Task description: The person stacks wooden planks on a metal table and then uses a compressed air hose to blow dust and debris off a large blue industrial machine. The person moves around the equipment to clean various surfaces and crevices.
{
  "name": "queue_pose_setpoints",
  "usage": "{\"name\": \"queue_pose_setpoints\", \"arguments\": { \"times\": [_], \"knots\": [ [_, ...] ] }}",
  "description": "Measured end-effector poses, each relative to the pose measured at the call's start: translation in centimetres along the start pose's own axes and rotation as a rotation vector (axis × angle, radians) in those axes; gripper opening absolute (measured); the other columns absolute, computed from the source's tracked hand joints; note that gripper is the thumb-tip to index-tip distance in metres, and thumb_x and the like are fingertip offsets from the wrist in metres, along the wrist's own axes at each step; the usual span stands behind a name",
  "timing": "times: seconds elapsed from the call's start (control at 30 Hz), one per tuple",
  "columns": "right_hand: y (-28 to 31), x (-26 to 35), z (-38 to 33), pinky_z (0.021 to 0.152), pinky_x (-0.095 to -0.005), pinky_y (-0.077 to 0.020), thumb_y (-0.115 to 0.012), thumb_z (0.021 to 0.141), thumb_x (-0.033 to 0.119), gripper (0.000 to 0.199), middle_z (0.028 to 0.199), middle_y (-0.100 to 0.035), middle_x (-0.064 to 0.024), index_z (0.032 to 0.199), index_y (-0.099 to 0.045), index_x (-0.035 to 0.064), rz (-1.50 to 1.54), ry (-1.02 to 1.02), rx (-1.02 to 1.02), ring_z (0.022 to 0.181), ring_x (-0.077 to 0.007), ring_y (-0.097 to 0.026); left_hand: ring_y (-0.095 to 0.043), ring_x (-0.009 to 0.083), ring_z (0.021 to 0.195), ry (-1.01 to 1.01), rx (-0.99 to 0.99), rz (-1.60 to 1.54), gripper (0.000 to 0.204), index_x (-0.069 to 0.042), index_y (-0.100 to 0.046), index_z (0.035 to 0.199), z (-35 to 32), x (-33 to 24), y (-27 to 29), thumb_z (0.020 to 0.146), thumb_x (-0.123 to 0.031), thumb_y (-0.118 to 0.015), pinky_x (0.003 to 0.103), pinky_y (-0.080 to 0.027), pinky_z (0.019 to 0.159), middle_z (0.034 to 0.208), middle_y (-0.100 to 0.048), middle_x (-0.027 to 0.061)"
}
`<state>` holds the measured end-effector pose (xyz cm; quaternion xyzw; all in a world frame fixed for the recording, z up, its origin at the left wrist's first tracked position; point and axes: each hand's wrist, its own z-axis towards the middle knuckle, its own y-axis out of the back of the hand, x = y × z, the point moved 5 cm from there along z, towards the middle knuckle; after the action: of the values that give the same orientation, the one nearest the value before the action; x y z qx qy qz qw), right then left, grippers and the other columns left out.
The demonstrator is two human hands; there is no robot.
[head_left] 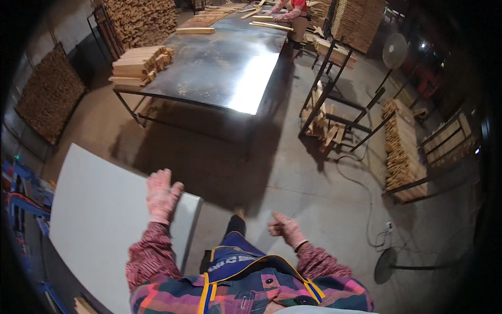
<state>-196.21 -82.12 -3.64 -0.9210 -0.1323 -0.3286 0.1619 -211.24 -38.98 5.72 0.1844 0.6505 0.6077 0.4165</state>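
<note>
My left hand [162,196], in a pink-and-white work glove, is stretched out with its fingers extended over the edge of a pale grey flat-topped surface [99,209] at the left. It appears to rest on that surface and holds nothing. Over the floor at the right of my body is my right hand [286,229], in a matching glove. Its fingers are curled in and the thumb points up; no object shows in it. Both forearms have red patterned sleeve covers.
Ahead stands a metal-topped table [209,68] with a stack of wooden strips [140,64] at its left corner. A person [293,15] works at its far end. On the right are a metal rack [334,99], a wood pile [402,152], a fan [395,51] and a floor cable [366,193].
</note>
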Motion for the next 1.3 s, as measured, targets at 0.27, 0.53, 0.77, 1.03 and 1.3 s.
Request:
{"name": "queue_pose_setpoints", "arguments": {
  "times": [0.27,0.53,0.77,1.03,1.3],
  "knots": [
    [-5.5,10.1,12.8,0.062,-0.0345,-0.0535,-0.066,0.092,0.029,0.049,0.086,-0.065,-0.0131,0.130,-0.053,0.0013,-0.209,-0.059,0.009,0.068,-0.0220,-0.063,-0.046,0.0292,0.130,0.210,0.739,-0.024,0.065,-0.021,-0.043,0.143,14.0,0.7,-7.9,0.090,-0.058,-0.048,0.043,-0.040,0.106,0.138,-0.052,0.0121],
    [-5.3,22.2,26.3,0.054,-0.0279,-0.0454,-0.065,0.092,0.018,0.053,0.083,-0.061,-0.0062,0.139,-0.046,0.0040,-0.580,-0.149,0.093,0.061,-0.0149,-0.055,-0.048,0.0288,0.129,0.268,0.761,-0.156,0.068,-0.022,-0.037,0.147,14.6,0.7,-10.0,0.092,-0.060,-0.044,0.042,-0.041,0.105,0.141,-0.050,0.0098],
    [-14.6,29.3,40.3,0.063,-0.0280,-0.0496,-0.068,0.089,0.029,0.054,0.087,-0.067,-0.0056,0.135,-0.054,0.0061,-1.136,-0.194,0.259,0.069,-0.0145,-0.061,-0.038,0.0278,0.137,0.707,0.755,-0.377,0.070,-0.024,-0.035,0.149,15.6,5.2,-10.3,0.091,-0.062,-0.042,0.039,-0.035,0.110,0.147,-0.042,0.0162],
    [-42.2,32.3,54.9,0.079,-0.0291,-0.0501,-0.065,0.087,0.038,0.052,0.095,-0.070,-0.0056,0.130,-0.060,0.0102,-1.653,0.173,0.609,0.082,-0.0151,-0.065,-0.034,0.0280,0.140,1.198,0.803,-0.483,0.073,-0.022,-0.035,0.149,14.2,11.6,-13.2,0.089,-0.065,-0.042,0.040,-0.031,0.113,0.152,-0.037,0.0114],
    [-74.7,18.0,55.2,0.052,-0.0231,-0.0373,-0.063,0.093,0.010,0.053,0.088,-0.057,-0.0016,0.142,-0.042,0.0016,-1.329,-0.180,1.002,0.060,-0.0076,-0.045,-0.048,0.0306,0.128,1.159,0.281,-0.928,0.082,-0.008,-0.047,0.140,16.7,22.8,-19.7,0.083,-0.066,-0.050,0.038,-0.036,0.106,0.142,-0.048,0.0154]
  ]
}}
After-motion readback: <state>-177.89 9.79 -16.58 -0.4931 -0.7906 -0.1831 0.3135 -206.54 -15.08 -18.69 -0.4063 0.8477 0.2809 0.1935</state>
